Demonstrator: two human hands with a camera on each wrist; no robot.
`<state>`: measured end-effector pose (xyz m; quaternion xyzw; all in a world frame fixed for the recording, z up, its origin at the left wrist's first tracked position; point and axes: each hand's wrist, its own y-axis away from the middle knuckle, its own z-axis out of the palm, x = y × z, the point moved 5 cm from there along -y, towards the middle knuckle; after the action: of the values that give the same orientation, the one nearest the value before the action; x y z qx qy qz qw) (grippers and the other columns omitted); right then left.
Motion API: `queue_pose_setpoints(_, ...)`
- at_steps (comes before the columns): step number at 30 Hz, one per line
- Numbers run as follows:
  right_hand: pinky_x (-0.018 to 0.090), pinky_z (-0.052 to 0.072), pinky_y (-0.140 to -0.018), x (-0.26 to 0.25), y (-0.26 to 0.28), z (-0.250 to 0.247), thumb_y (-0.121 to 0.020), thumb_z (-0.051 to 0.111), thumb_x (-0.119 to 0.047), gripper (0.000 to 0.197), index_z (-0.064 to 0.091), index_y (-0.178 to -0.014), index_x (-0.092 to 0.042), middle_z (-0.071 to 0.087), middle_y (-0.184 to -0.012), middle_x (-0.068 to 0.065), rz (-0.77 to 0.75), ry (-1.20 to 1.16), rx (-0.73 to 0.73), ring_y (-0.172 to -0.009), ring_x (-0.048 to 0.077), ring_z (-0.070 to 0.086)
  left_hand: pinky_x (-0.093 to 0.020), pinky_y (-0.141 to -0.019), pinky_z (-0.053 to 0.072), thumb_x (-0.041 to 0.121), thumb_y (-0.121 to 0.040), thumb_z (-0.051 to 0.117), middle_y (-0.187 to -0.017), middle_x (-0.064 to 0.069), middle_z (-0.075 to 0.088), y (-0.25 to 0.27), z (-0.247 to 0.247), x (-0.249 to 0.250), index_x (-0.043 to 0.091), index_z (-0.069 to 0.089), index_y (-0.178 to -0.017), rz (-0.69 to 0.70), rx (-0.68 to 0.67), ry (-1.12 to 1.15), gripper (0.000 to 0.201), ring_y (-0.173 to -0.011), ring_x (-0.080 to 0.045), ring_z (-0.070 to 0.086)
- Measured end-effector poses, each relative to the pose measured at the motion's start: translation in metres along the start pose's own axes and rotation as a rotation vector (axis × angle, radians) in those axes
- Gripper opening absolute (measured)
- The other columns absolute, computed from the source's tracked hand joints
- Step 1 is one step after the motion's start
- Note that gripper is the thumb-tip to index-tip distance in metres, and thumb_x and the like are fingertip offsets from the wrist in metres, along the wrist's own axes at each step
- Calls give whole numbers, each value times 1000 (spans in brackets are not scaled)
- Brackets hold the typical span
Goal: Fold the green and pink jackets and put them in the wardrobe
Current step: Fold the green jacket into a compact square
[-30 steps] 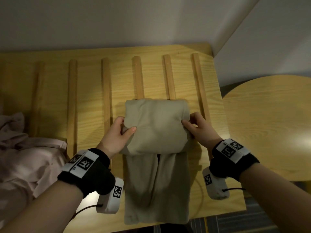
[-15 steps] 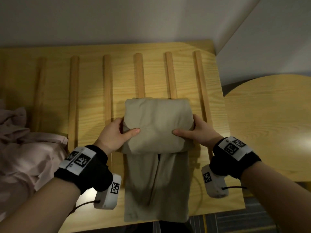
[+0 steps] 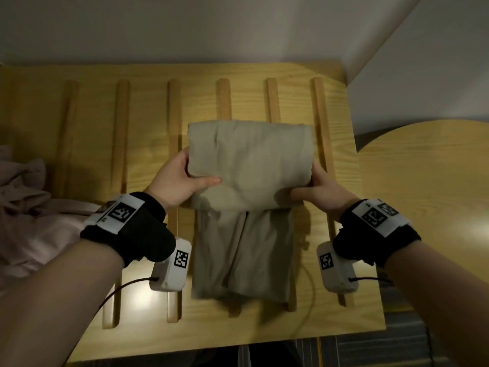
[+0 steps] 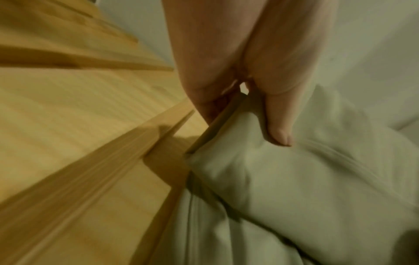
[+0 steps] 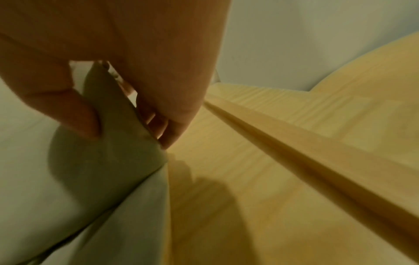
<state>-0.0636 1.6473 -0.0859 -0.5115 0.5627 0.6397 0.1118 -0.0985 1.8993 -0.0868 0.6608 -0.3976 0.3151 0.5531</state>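
The pale green jacket [image 3: 248, 165] lies on the slatted wooden surface [image 3: 92, 144], its far part folded back into a thick pad over the flat lower part [image 3: 243, 255]. My left hand [image 3: 182, 178] grips the pad's left edge, thumb on top, fingers underneath; the left wrist view shows the thumb [image 4: 276, 129] pressed into the green jacket [image 4: 283, 179]. My right hand [image 3: 317, 189] grips the right edge the same way, and in the right wrist view its thumb [image 5: 79, 114] pinches the green jacket [image 5: 108, 161]. The pink jacket [image 3: 29, 223] lies crumpled at the left.
Raised wooden slats [image 3: 321, 123] run away from me across the surface. A rounded wooden table [image 3: 428, 197] stands to the right, past a gap. A white wall [image 3: 211, 27] closes the back. The surface's near edge [image 3: 238, 343] drops to a dark floor.
Both hands have shifted their hold on the folded pad's sides, thumbs sliding onto its top, and the fold has moved slightly away from me. The pink jacket has not moved.
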Motion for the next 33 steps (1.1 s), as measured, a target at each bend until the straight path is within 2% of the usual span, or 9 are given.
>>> queue_pose_setpoints(4, 39, 46, -95, -22, -3, -10, -75, 68, 2, 64, 42, -132, -10, 55, -121, 2, -172, 136, 193, -116, 22, 51, -13, -84, 48, 13, -70, 79, -113, 1, 64, -3, -7, 21, 6, 57, -119, 211, 120, -142, 54, -99, -4, 61)
queue_pose_setpoints(8, 17, 35, -87, -26, -3, -8, -80, 65, -8, 44, 52, -121, -4, 54, -118, 5, -334, 451, 301, -114, 23, 51, 1, -74, 41, 4, -70, 78, -99, 13, 57, 8, -14, 29, 29, 55, -97, 403, 173, -184, 43, -87, 17, 55)
queue_pose_setpoints(11, 18, 23, -84, -26, 3, 5, -77, 68, -5, 25, 60, -100, 1, 55, -106, 18, -481, 834, 264, -100, 34, 51, -18, -83, 41, 9, -78, 63, -94, 9, 50, 21, -9, 22, 28, 51, -82, 475, -6, -400, 23, -92, 3, 54)
queue_pose_setpoints(16, 36, 46, -71, -9, 29, 22, -74, 61, -17, 14, 61, -84, -6, 62, -93, 17, -693, 1008, 202, -89, 28, 49, -38, -81, 45, 19, -81, 47, -109, 5, 42, 42, -3, -1, 23, 43, -97, 599, -75, -871, 17, -101, -17, 41)
queue_pose_setpoints(20, 45, 53, -60, 13, 31, 22, -68, 72, 5, 17, 62, -81, -1, 62, -88, 18, -549, 1024, 124, -75, 36, 58, -36, -64, 51, -11, -60, 73, -112, -1, 41, 49, 8, -20, 19, 41, -87, 636, -128, -1084, 52, -99, -22, 40)
queue_pose_setpoints(23, 39, 48, -65, 19, 35, 17, -76, 60, 8, 15, 59, -85, -4, 57, -90, 10, -492, 887, 101, -80, 28, 54, -38, -73, 45, -15, -60, 63, -101, -9, 58, 47, 4, -17, 11, 54, -77, 597, -154, -1058, 32, -92, -33, 56)
queue_pose_setpoints(28, 18, 42, -63, 19, 38, 6, -88, 52, -40, 14, 46, -94, -29, 54, -89, -12, -236, 428, 155, -73, 4, 56, -31, -85, 38, 50, -85, 36, -101, 8, 59, 25, -2, 25, 21, 55, -103, 400, -54, -776, 39, -97, -18, 57)
queue_pose_setpoints(30, 16, 45, -57, 17, 38, 9, -68, 48, -77, 57, 40, -104, -33, 54, -94, -15, -106, 333, 136, -74, 2, 60, -27, -94, 36, 74, -78, 42, -128, 7, 49, 12, 11, 36, 26, 44, -129, 317, -150, -788, 70, -118, -13, 46)
queue_pose_setpoints(33, 23, 55, -69, 20, 37, 22, -45, 59, -83, 95, 29, -123, -37, 48, -103, -21, 10, 287, 37, -92, 6, 60, -25, -106, 25, 77, -63, 50, -151, 4, 28, -3, 38, 39, 28, 22, -145, 214, -390, -942, 100, -136, -15, 28)
